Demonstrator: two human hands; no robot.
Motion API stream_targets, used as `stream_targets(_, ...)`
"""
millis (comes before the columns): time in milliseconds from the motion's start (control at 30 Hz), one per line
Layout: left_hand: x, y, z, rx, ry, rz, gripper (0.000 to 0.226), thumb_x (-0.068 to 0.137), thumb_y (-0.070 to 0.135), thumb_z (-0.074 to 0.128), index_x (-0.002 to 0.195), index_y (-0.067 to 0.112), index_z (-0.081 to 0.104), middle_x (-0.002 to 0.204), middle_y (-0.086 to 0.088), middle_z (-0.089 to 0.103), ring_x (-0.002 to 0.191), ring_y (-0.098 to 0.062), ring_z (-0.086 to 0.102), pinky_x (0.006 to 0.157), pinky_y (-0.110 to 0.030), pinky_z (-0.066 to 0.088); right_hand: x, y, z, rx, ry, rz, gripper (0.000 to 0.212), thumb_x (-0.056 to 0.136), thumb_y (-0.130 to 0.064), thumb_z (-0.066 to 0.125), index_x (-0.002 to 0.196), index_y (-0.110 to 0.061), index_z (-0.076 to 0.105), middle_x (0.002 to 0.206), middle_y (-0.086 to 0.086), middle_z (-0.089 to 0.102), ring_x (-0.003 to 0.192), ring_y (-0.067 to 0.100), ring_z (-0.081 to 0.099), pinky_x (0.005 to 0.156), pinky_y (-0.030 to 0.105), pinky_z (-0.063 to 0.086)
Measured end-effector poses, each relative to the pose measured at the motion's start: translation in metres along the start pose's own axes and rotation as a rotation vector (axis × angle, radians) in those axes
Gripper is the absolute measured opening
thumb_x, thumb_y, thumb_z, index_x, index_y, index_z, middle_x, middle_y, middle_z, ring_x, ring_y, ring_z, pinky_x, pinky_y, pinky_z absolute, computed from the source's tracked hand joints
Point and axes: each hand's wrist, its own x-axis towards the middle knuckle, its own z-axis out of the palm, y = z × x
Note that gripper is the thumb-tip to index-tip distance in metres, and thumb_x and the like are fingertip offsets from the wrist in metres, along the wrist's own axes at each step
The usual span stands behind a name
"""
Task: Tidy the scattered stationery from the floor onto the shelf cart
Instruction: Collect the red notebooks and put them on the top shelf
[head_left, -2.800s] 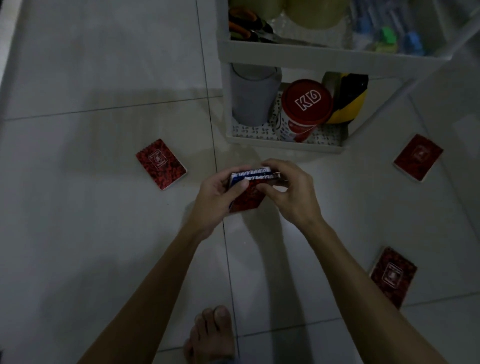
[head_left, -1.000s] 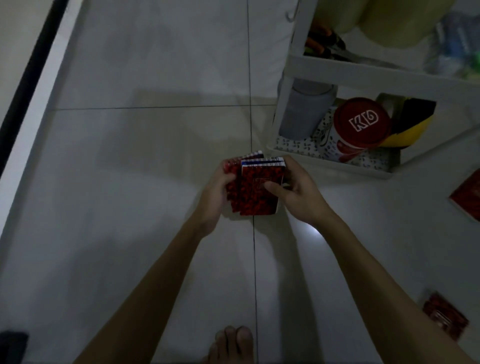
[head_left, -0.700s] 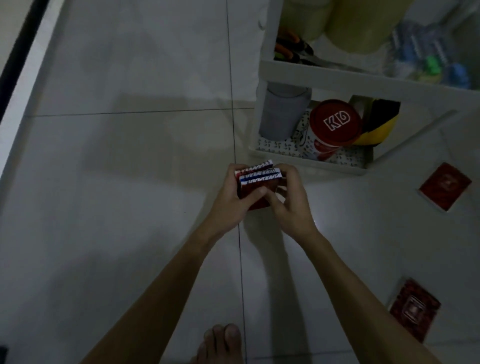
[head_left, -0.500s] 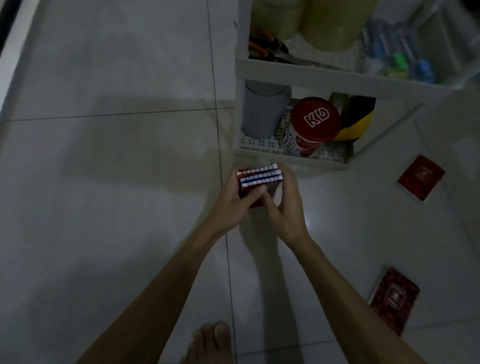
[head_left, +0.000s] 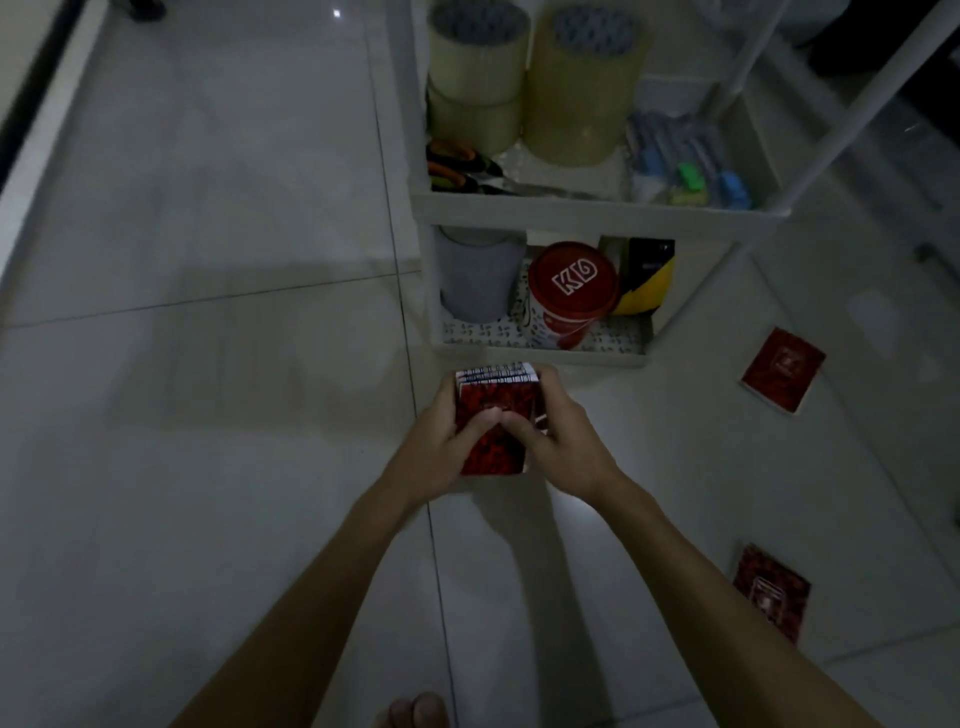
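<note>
Both hands hold a small stack of red-covered notebooks (head_left: 493, 447) upright just in front of the white shelf cart (head_left: 571, 210). My left hand (head_left: 441, 447) grips the stack's left side, my right hand (head_left: 561, 441) its right side, thumbs pressed on the front cover. Two more red notebooks lie on the floor to the right: one (head_left: 782, 370) beside the cart, another (head_left: 772, 590) nearer to me.
The cart's upper tray carries tape rolls (head_left: 582, 88), scissors (head_left: 457, 166) and markers (head_left: 685, 161). Its bottom tray holds a grey cylinder (head_left: 475, 278), a red-lidded tub (head_left: 569, 293) and a yellow-black item (head_left: 644, 275). My bare toes (head_left: 415, 712) show at the bottom edge.
The loose notebook at the left of the floor is gone from view and the stack in my hands has grown. The stack now stands more upright, held close to the cart's bottom tray.
</note>
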Motion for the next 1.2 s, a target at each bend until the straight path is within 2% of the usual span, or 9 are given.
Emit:
stream_targets(67,0.003,0.021,0.003,-0.055,0.058,0.044,0.029,0.105,0.032,0.059,0.130,0.028,0.045,0.116,0.013,0.066,0.109,-0.004,0.068,0.094,-0.030,0.057,0.002,-0.020,-0.010,0.109,0.026,-0.010,0.037,0.104,-0.029,0.058,0.138,-0.025,0.044,0.118,-0.010,0.067,0.107,0.002,0.066,0.083,0.023,0.057)
stream_targets(233,0.007,0.089,0.011,-0.127,0.076,0.140,0.026,0.109,0.020,0.047,0.134,0.018,0.039,0.119,0.011,0.058,0.102,0.014,0.061,0.089,-0.011,0.049,0.003,-0.066,-0.028,0.288,0.130,-0.014,0.039,0.107,-0.020,0.046,0.144,-0.030,0.035,0.127,-0.004,0.059,0.115,0.006,0.061,0.100,0.029,0.050)
stream_targets(333,0.008,0.125,0.002,-0.048,0.024,0.186,0.027,0.110,0.025,0.047,0.134,0.015,0.040,0.119,0.011,0.060,0.104,0.013,0.060,0.090,-0.010,0.046,-0.004,-0.094,-0.053,0.280,0.109,-0.029,0.036,0.108,-0.019,0.045,0.139,-0.030,0.033,0.126,-0.005,0.057,0.112,-0.001,0.059,0.096,0.021,0.047)
stream_targets(433,0.007,0.169,-0.006,-0.020,0.067,0.253,0.025,0.109,0.034,0.049,0.132,0.023,0.045,0.120,0.014,0.063,0.110,0.007,0.061,0.095,-0.018,0.047,-0.007,-0.129,-0.079,0.269,0.184,-0.091,0.032,0.106,-0.021,0.048,0.136,-0.029,0.040,0.121,-0.008,0.062,0.111,0.001,0.061,0.096,0.027,0.049)
stream_targets(600,0.002,0.257,-0.036,-0.062,0.070,0.406,0.029,0.107,0.035,0.054,0.134,0.025,0.055,0.116,0.016,0.069,0.112,0.002,0.066,0.097,-0.018,0.051,-0.008,-0.206,-0.128,0.199,0.269,-0.262,0.033,0.105,-0.011,0.050,0.136,-0.019,0.044,0.100,-0.036,0.060,0.096,-0.011,0.059,0.084,0.010,0.047)
stream_targets(767,0.011,0.329,-0.100,0.036,0.435,0.646,0.005,0.102,0.030,0.060,0.107,0.031,0.061,0.086,0.009,0.064,0.076,-0.008,0.062,0.065,-0.018,0.048,0.005,-0.285,-0.179,0.226,0.300,-0.316,0.039,0.099,-0.023,0.055,0.137,-0.028,0.049,0.118,-0.011,0.068,0.112,0.010,0.066,0.103,0.046,0.053)
stream_targets(900,0.043,0.357,-0.142,-0.004,0.591,0.634,0.012,0.097,0.027,0.066,0.100,0.023,0.056,0.083,-0.002,0.058,0.076,-0.016,0.057,0.071,-0.035,0.050,0.041,-0.345,-0.212,0.269,0.347,-0.306,0.030,0.100,-0.019,0.054,0.129,-0.022,0.056,0.118,0.002,0.070,0.107,0.016,0.069,0.092,0.039,0.059)
stream_targets(1067,0.084,0.363,-0.158,0.106,0.521,0.561,0.027,0.099,0.030,0.069,0.110,0.019,0.048,0.098,0.002,0.060,0.082,-0.008,0.059,0.070,-0.020,0.051,0.126,-0.391,-0.219,0.216,0.359,-0.141,0.033,0.102,-0.023,0.057,0.133,-0.013,0.056,0.118,0.005,0.069,0.099,0.017,0.070,0.069,0.022,0.058)
stream_targets(1200,0.096,0.353,-0.158,0.175,0.492,0.603,0.013,0.102,0.028,0.060,0.108,0.019,0.053,0.106,-0.010,0.060,0.089,-0.016,0.060,0.071,-0.017,0.046,0.179,-0.403,-0.207,-0.043,0.332,0.007,0.033,0.101,-0.028,0.056,0.124,-0.004,0.059,0.123,0.011,0.068,0.105,0.025,0.066,0.069,0.027,0.051)
